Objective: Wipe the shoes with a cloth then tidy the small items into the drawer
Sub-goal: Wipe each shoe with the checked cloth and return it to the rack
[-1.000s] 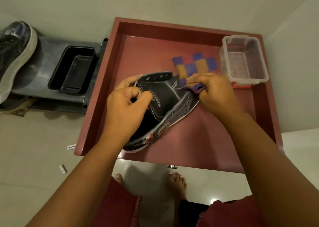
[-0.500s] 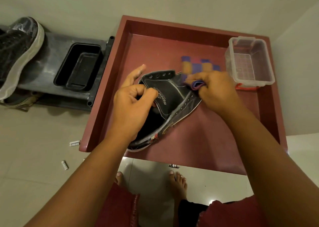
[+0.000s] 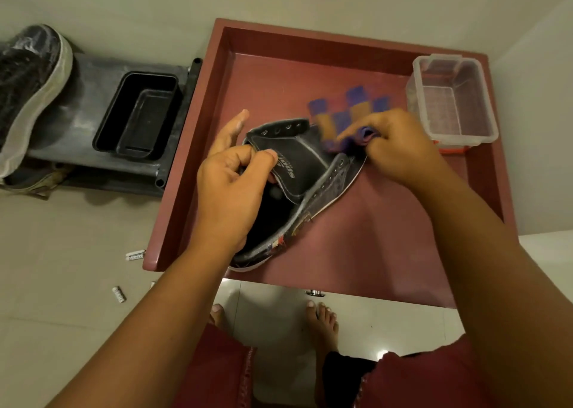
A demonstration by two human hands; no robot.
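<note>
Over the red surface (image 3: 387, 252), the left hand (image 3: 231, 190) pinches the tongue of the black shoe (image 3: 310, 175), which lies on its side there. The right hand (image 3: 400, 147) clutches the checked cloth (image 3: 344, 112) against the shoe's toe, near a clear plastic box (image 3: 452, 97).

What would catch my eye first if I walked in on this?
Probably the black shoe in the middle of the open red drawer, its tongue pinched by the left hand. The right hand rubs a checked purple and orange cloth against its front, beside a clear plastic box.
</note>
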